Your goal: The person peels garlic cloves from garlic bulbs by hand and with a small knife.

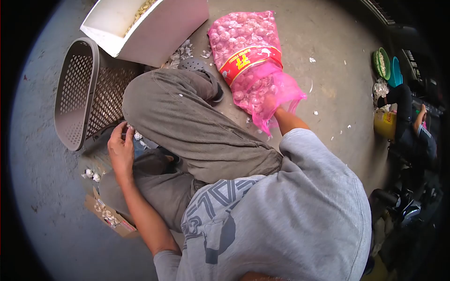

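Observation:
My right hand (270,104) reaches through the mouth of a pink mesh bag (244,30) full of garlic bulbs. The netting and bulbs hide its fingers. Beside my raised knee, my left hand (120,149) has its thumb and fingers bent together around what looks like a garlic bulb (131,126), mostly hidden behind the trouser leg. Below those fingertips, more white garlic (138,136) shows next to my leg. A pair of garlic bulbs (92,175) lies left of my shin, above a cardboard box (125,229) with garlic pieces in it.
A grey-brown perforated basket (95,96) lies tipped at the left. Behind it stands a white container (161,35) with pale cloves inside. Papery skins (180,55) litter the floor. At far right, another person (424,136) sits near a yellow bucket (385,124) and a green basket (381,64).

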Demonstrator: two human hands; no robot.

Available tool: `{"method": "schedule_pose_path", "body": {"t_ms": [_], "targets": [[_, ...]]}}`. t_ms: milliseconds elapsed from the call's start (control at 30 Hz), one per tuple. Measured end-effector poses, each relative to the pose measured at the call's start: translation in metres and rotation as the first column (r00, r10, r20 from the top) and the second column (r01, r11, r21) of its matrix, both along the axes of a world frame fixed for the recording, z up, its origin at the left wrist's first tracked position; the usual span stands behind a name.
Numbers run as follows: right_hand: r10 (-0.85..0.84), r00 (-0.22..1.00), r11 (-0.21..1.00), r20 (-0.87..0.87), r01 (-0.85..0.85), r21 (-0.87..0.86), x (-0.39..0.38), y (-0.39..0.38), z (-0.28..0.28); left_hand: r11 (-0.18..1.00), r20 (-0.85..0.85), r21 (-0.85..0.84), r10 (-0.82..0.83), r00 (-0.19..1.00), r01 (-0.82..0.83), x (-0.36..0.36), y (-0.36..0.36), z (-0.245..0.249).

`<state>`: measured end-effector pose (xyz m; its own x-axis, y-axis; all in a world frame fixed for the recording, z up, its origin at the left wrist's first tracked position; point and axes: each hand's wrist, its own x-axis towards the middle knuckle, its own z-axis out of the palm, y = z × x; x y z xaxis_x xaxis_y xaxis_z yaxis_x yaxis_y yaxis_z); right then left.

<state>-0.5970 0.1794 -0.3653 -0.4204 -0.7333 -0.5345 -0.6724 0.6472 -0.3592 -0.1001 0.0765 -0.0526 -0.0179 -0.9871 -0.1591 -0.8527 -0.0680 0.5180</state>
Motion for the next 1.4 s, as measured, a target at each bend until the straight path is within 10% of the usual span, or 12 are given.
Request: {"method": "schedule_pose_path", "body": {"t_ms": [500,733,933,1267,1400], "targets": [[-0.327,0.908,0.943,0.263,0.332,0.028,-0.015,-0.004,-0.005,0.991,0.191,0.037,-0.133,0.973,0.129,-0.018,0.001,0.006],[-0.524,0.290,0.742,0.801,0.618,0.261,-0.049,0.060,0.031,0.989,0.069,-0.106,-0.097,0.993,0.104,-0.015,-0.002,0.042],[-0.350,-0.088,0.795,0.933,0.498,0.345,-0.064,0.114,0.155,0.991,-0.183,-0.051,-0.129,0.975,0.122,-0.025,0.001,0.078],[0.414,-0.224,0.910,0.882,0.062,-0.411,0.134,-0.095,0.368,0.944,-0.577,-0.221,-0.330,0.747,0.246,-0.047,0.001,0.094],[0.548,-0.233,0.808,0.804,-0.100,-0.580,0.242,-0.176,0.383,0.988,-0.916,-0.042,-0.097,0.390,0.149,-0.022,-0.018,0.077]]}}
